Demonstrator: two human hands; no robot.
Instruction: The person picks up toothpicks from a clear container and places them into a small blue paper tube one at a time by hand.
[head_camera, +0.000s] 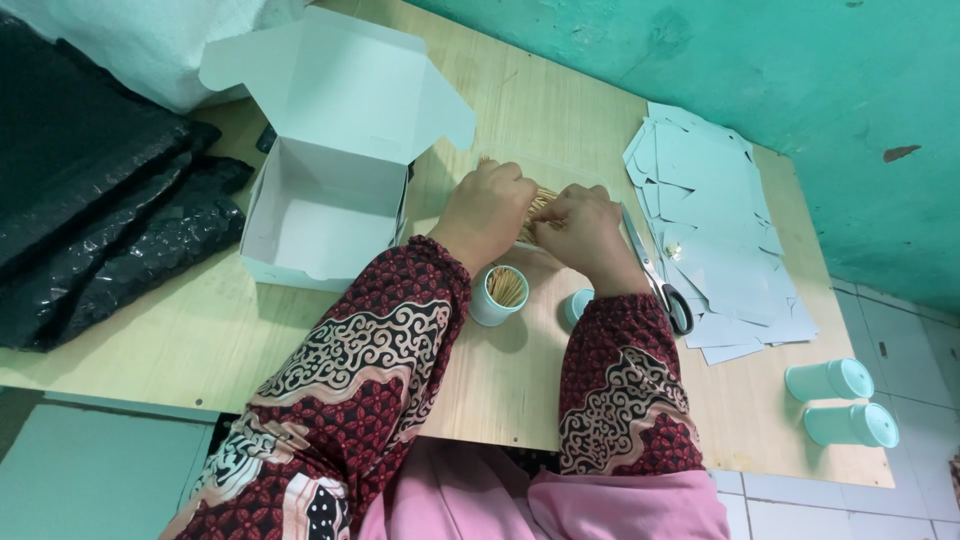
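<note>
Both my hands meet over a heap of thin wooden sticks (540, 205) near the middle of the wooden table (200, 340). My left hand (487, 208) lies knuckles up with its fingers curled down onto the sticks; I cannot tell from here whether it has actually closed on any of them, because the back of the hand hides the fingertips. My right hand (583, 232) sits just beside it, touching it, fingers bent downward into the same heap, and its grip is hidden in the same way. The sticks seem to lie in a shallow clear tray (560, 172), whose far edge shows faintly beyond my knuckles.

Just below my left wrist stands a small pale-green cup (497, 294), upright and open, with a bundle of sticks standing inside it. A round pale-green lid (577, 304) lies near my right wrist, partly covered by my patterned sleeve (620, 390).

To my left an open white cardboard box (315, 215) sits with its lid flap raised toward the wall, and beyond it are black plastic bags (110, 220). To my right a pair of scissors (660, 275) with black handles lies beside my right hand, its blades pointing away from me. Past it is a spread of flat pale-blue card blanks (715, 215). Two closed pale-green containers (840, 400) lie on their sides near the table's right front corner, well apart from my hands.
</note>
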